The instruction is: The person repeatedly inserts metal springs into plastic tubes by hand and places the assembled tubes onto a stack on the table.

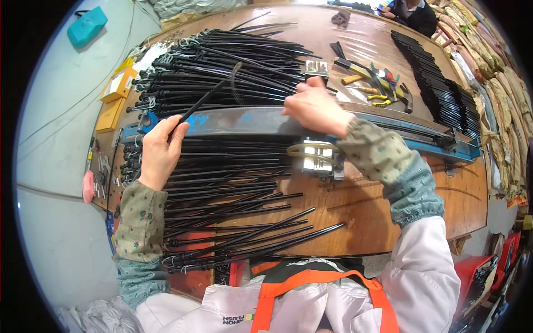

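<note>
My left hand [161, 149] is closed round the lower end of a black rod [202, 102], which slants up to the right over the blue metal rail. A thin, blurred coil [235, 83], much like a spring, curves near the rod's upper tip. Above the rail's middle, my right hand [316, 108] has its fingers pinched together; what lies between them is hidden. The blue rail [222, 121] runs across the table beneath both hands. Close to my right hand are two silver metal blocks, one behind the rail [317, 69] and one in front [317, 158].
Black rods lie in a large pile [222, 66] behind the rail and another pile [216, 166] in front. Pliers and a hammer [407, 99] rest at the back right, beside a row of black rods [433, 77]. Thin springs [355, 206] lie front right. Another person [413, 15] sits beyond.
</note>
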### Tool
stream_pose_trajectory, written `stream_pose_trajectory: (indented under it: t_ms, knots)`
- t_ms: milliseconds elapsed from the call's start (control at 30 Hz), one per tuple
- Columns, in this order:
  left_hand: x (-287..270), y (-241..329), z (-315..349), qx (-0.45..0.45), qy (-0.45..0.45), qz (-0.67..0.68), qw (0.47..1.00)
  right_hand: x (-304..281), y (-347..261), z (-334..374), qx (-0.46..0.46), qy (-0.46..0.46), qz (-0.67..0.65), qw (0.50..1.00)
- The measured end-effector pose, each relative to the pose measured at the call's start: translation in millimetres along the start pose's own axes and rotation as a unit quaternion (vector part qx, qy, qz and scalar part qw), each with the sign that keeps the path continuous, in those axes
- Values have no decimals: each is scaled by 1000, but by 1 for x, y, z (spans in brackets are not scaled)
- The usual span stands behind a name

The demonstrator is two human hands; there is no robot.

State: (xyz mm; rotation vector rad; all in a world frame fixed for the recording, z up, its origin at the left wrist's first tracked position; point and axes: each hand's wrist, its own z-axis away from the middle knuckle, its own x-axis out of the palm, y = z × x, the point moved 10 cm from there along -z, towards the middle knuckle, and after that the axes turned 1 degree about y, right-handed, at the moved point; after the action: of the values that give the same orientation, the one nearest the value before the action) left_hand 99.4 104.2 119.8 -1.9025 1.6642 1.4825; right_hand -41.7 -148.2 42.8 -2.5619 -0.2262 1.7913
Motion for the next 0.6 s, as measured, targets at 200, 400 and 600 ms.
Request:
stream_pose_trajectory:
  t_ms: [200,400,600]
  knots:
    - [21,-8,-12,68,-47,-79,993,-76,89,154,91,182,178,963]
    - [163,95,-49,226,-197,-60,952,-125,167,306,223,121,248,935]
    - [214,101,-53,209,-168,-33,963,-118,173,321,182,155,239,941]
